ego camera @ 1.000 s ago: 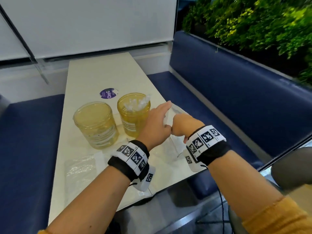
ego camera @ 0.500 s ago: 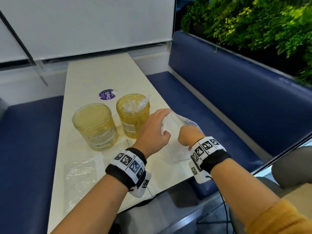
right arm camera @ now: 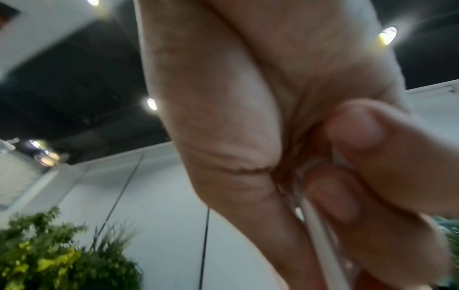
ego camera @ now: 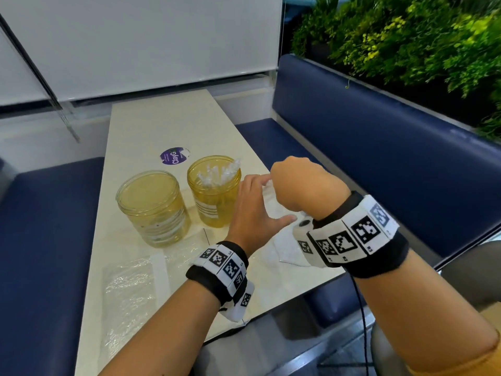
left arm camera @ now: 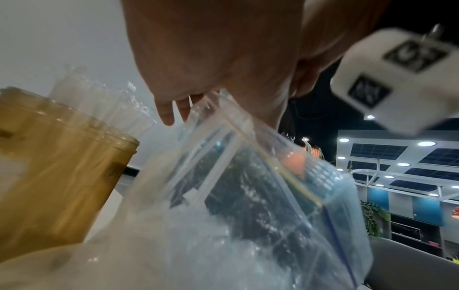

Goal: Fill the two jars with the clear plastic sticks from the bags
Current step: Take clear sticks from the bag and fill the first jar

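Observation:
Two amber jars stand on the table. The left jar [ego camera: 151, 210] shows no sticks inside; the right jar [ego camera: 214, 194] holds a bundle of clear plastic sticks [ego camera: 219, 173]. Just right of the jars, my right hand [ego camera: 303, 185] is raised in a fist and pinches the top edge of a clear zip bag [ego camera: 282, 251], lifting it. In the left wrist view the bag [left arm camera: 248, 196] stands tilted up beside the right jar [left arm camera: 49, 166]. My left hand [ego camera: 252, 210] has straight fingers at the bag's mouth and its thumb spread wide. Thumb and fingers [right arm camera: 352, 125] clamp a pale strip.
A flattened clear bag [ego camera: 130, 289] lies near the front left of the cream table [ego camera: 162, 126]. A purple sticker [ego camera: 173, 156] sits behind the jars. Blue bench seats [ego camera: 379, 147] flank the table, and green plants [ego camera: 406, 36] rise behind the right bench.
My right hand has risen and drawn the bag's top edge up off the table. My left hand's thumb has spread away from its fingers.

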